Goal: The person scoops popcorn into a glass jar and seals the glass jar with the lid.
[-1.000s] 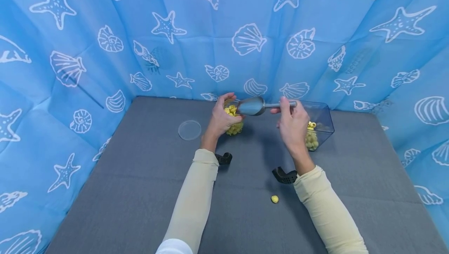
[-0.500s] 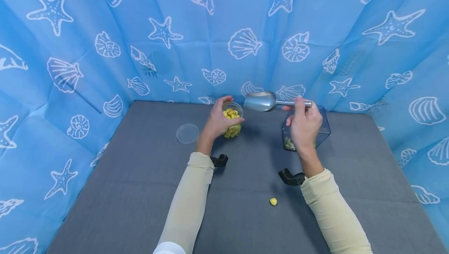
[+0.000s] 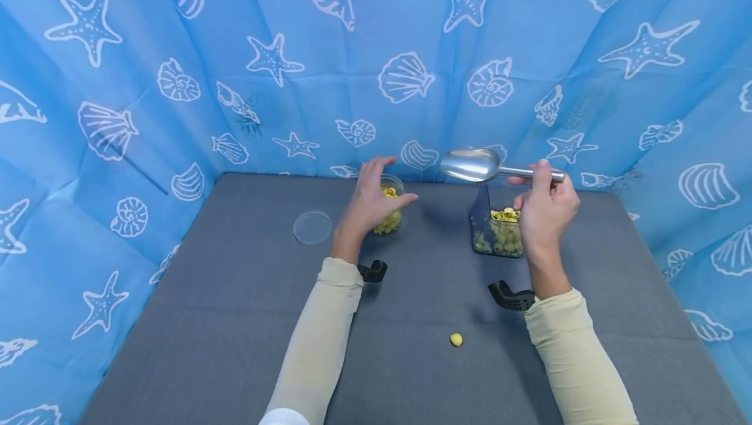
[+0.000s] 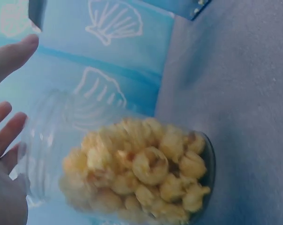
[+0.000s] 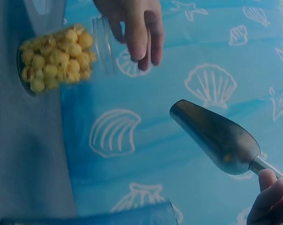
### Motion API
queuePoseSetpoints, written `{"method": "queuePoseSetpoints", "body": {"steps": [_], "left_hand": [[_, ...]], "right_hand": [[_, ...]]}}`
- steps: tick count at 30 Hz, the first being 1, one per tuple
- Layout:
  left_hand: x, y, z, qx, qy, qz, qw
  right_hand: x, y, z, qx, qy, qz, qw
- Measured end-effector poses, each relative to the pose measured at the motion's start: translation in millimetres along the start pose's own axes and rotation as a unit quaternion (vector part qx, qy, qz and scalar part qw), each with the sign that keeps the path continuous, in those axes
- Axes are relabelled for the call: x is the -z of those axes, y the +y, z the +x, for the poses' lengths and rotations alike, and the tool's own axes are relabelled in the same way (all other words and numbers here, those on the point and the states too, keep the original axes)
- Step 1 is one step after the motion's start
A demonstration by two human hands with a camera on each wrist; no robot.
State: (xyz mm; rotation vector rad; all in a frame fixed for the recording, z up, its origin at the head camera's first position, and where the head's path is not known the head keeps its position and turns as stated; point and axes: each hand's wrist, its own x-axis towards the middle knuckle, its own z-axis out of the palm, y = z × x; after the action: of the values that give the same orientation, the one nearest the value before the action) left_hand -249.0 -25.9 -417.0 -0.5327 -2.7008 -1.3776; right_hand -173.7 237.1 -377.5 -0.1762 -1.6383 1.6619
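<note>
A clear jar [image 4: 47, 154] stands upright on the table, with yellow popcorn [image 4: 132, 173] filling its lower part below the threaded neck. My left hand [image 3: 373, 200] is at the jar's mouth, thumb and fingers spread wide; in the left wrist view the thumb stands off the rim. A metal scoop [image 3: 470, 165] is held level in the air by its handle, gripped in my right hand [image 3: 546, 209]. No popcorn shows in its bowl [image 5: 221, 138]. Below it a clear bluish bin [image 3: 480, 216] holds more popcorn [image 3: 506, 232], partly hidden behind my right hand.
Left of the jar lies a round clear lid [image 3: 313, 228] on the grey table [image 3: 247, 346]. One loose popcorn piece [image 3: 456, 340] rests between my forearms. A blue curtain [image 3: 352, 53] with shell prints hangs behind the table. Black wrist mounts [image 3: 511, 296] stick out from both wrists.
My right hand has carried the scoop from the jar's mouth to the right, over the bin. My left hand's fingers have spread at the jar's top.
</note>
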Motion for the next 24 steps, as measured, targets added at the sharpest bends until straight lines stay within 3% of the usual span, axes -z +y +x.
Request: {"method": "queuePoseSetpoints", "body": {"steps": [3,7,15,24], "left_hand": [[-6.0,12.2,0.5,-0.014,0.002,-0.002,0.9999],[-20.6,29.3,1.1,-0.028,-0.008,-0.043,0.9986],[-60.5,59.0,4.0,-0.051,-0.067,-0.096,0.9919],[-99.4,73.2,7.1,-0.049,-0.107,-0.104,0.9876]], "right_hand": [[9.5,-1.3,4.5,0.003,0.015,0.002,1.0],[21.7,-1.8,10.3,0.005,0.032,0.02,0.999],[41.7,0.9,16.7,-0.01,0.06,0.067,0.996],[57.9,4.9,21.0,-0.018,0.081,0.071,0.994]]}}
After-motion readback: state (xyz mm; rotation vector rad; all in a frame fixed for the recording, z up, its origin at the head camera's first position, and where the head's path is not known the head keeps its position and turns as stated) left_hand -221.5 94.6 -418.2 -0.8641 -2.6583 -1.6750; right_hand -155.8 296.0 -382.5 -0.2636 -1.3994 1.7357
